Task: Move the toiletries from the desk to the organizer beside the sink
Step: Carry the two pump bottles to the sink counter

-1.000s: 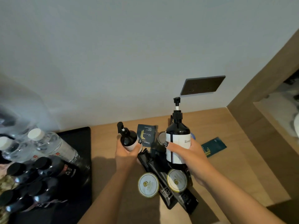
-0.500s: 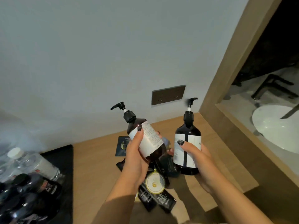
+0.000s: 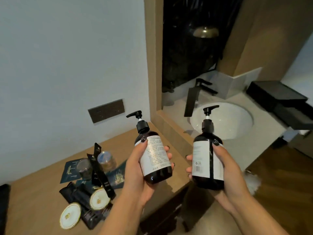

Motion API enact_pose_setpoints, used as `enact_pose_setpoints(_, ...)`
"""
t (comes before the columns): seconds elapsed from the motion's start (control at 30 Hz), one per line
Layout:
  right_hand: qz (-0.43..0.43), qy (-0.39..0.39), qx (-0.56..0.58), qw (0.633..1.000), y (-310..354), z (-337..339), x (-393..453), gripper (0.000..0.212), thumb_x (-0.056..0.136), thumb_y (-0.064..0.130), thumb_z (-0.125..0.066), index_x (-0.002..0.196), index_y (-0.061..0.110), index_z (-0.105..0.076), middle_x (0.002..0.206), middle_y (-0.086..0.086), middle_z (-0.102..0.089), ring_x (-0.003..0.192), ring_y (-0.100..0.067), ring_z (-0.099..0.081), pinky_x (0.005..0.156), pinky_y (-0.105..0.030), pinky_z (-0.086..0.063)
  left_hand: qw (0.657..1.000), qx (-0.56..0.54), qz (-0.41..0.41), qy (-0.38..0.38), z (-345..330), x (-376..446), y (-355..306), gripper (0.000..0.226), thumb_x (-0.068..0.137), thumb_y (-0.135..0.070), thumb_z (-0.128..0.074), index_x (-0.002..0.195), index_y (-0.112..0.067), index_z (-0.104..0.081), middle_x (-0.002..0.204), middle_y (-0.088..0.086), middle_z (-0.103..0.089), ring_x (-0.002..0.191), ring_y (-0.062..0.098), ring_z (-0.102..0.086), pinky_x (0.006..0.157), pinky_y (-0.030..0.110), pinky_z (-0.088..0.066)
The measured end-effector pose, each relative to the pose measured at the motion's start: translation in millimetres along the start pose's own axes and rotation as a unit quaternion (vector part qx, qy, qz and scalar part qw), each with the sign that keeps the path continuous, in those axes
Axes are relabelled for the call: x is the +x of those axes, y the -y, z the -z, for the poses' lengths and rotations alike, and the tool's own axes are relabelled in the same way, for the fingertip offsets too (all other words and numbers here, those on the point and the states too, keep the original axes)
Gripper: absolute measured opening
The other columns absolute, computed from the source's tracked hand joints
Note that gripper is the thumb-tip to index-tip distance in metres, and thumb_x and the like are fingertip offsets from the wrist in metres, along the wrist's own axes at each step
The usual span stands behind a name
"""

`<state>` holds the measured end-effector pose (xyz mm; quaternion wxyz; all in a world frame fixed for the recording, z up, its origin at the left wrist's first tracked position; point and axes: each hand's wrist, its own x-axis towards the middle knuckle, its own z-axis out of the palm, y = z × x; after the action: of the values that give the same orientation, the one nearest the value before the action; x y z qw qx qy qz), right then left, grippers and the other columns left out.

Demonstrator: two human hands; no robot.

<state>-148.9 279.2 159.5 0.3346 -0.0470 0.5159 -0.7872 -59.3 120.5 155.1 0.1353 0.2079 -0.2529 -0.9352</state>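
My left hand (image 3: 135, 173) grips a dark pump bottle (image 3: 153, 155) with a white label, tilted left, above the desk's right end. My right hand (image 3: 227, 173) holds a second dark pump bottle (image 3: 207, 158) upright, past the desk edge and in front of the white sink (image 3: 237, 119). The black organizer (image 3: 277, 100) stands on the counter right of the sink. On the wooden desk (image 3: 37, 197) lie dark tubes (image 3: 100, 170), two round white lids (image 3: 99, 199), two small jars (image 3: 106, 160) and dark sachets (image 3: 70, 172).
A black faucet (image 3: 194, 97) stands behind the sink. A wooden partition (image 3: 152, 65) separates the desk from the sink counter (image 3: 250, 148). A dark socket plate (image 3: 106, 110) is on the wall. A black tray edge (image 3: 4, 206) shows at far left.
Both bottles were lifted off the desk and carried right toward the sink. The view swung right, bringing the sink and organizer into sight and the tray of water bottles out.
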Motion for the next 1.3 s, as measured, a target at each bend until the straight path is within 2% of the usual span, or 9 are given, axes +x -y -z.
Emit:
enact_pose_setpoints(0.13,0.032,-0.055,0.019,0.998,35.0,61.1,-26.8,0.051,0.073,0.042,-0.055,0.11,0.009,-0.065,0.089,-0.025,-0.069,0.068,-0.036,-0.064,0.063,-0.04,-0.056,0.996,0.029,0.043,0.07,-49.8,-0.7,49.5,0.058,0.067,-0.013,-0.068,0.123,-0.005,-0.054,0.097,0.023,-0.067,0.092,0.034,-0.063,0.087,0.049,-0.052)
enact_pose_setpoints(0.3,0.043,-0.119,-0.013,0.992,63.9,124.2,-52.4,0.051,0.065,0.028,-0.069,0.112,0.011,-0.062,0.105,-0.026,-0.069,0.098,-0.042,-0.065,0.08,-0.046,-0.055,0.927,0.372,-0.027,0.042,-99.5,4.9,101.9,0.051,0.076,-0.01,-0.073,0.121,-0.023,-0.052,0.103,0.004,-0.069,0.083,0.016,-0.071,0.062,0.024,-0.056)
enact_pose_setpoints(0.43,0.079,-0.163,-0.074,0.981,75.6,162.7,-63.4,0.054,0.068,0.032,-0.074,0.117,0.017,-0.061,0.106,-0.024,-0.068,0.1,-0.044,-0.065,0.08,-0.058,-0.055,0.865,0.486,-0.109,0.056,-129.5,11.0,134.7,0.054,0.072,-0.015,-0.08,0.109,-0.037,-0.047,0.101,-0.007,-0.059,0.079,0.002,-0.064,0.052,0.01,-0.049)
enact_pose_setpoints(0.53,0.095,-0.176,-0.093,0.975,82.8,184.4,-71.1,0.051,0.068,0.033,-0.076,0.115,0.019,-0.062,0.105,-0.023,-0.068,0.097,-0.043,-0.066,0.078,-0.06,-0.054,0.864,0.482,-0.125,0.076,-145.0,19.5,156.7,0.054,0.071,-0.007,-0.08,0.106,-0.036,-0.051,0.093,-0.005,-0.059,0.068,-0.008,-0.062,0.049,0.012,-0.049)
enact_pose_setpoints(0.73,0.093,-0.197,-0.09,0.972,102.9,209.5,-64.0,0.046,0.066,0.036,-0.068,0.11,0.023,-0.064,0.102,-0.018,-0.07,0.093,-0.035,-0.068,0.058,-0.037,-0.057,0.867,0.478,-0.107,0.092,-168.5,55.3,191.1,0.052,0.071,-0.002,-0.078,0.101,-0.037,-0.055,0.073,-0.013,-0.063,0.058,0.002,-0.062,0.051,0.035,-0.059)
enact_pose_setpoints(0.83,0.085,-0.227,-0.106,0.964,115.5,224.9,-43.0,0.029,0.078,0.028,-0.068,0.106,0.028,-0.063,0.098,-0.008,-0.071,0.091,-0.027,-0.068,0.054,-0.028,-0.055,0.862,0.487,-0.123,0.066,-180.4,80.8,202.6,0.062,0.066,-0.009,-0.081,0.116,-0.035,-0.055,0.084,-0.003,-0.063,0.069,0.013,-0.065,0.052,0.037,-0.06)
enact_pose_setpoints(0.97,0.065,-0.255,-0.131,0.956,135.4,245.3,1.9,0.02,0.085,0.025,-0.066,0.105,0.028,-0.059,0.096,-0.006,-0.068,0.088,-0.023,-0.066,0.05,-0.023,-0.053,0.856,0.496,-0.136,0.041,-199.6,118.8,210.4,0.078,0.064,-0.017,-0.083,0.131,-0.032,-0.046,0.104,0.002,-0.057,0.081,0.016,-0.063,0.05,0.023,-0.055)
enact_pose_setpoints(1.1,0.049,-0.244,-0.151,0.957,163.2,261.0,58.1,0.027,0.086,0.031,-0.065,0.111,0.027,-0.054,0.098,-0.005,-0.064,0.088,-0.021,-0.063,0.055,-0.024,-0.051,0.853,0.502,-0.145,0.002,-223.4,161.2,207.6,0.079,0.066,-0.022,-0.085,0.126,-0.038,-0.036,0.1,-0.017,-0.046,0.082,0.007,-0.054,0.045,0.009,-0.046)
enact_pose_setpoints(1.3,0.045,-0.191,-0.121,0.973,196.9,279.5,134.9,0.029,0.08,0.035,-0.07,0.105,0.032,-0.056,0.106,-0.009,-0.065,0.099,-0.028,-0.064,0.085,-0.045,-0.056,0.827,0.527,-0.193,-0.04,-252.4,230.1,205.1,0.073,0.063,-0.028,-0.085,0.12,-0.036,-0.042,0.104,-0.01,-0.053,0.089,0.011,-0.057,0.051,0.012,-0.048)
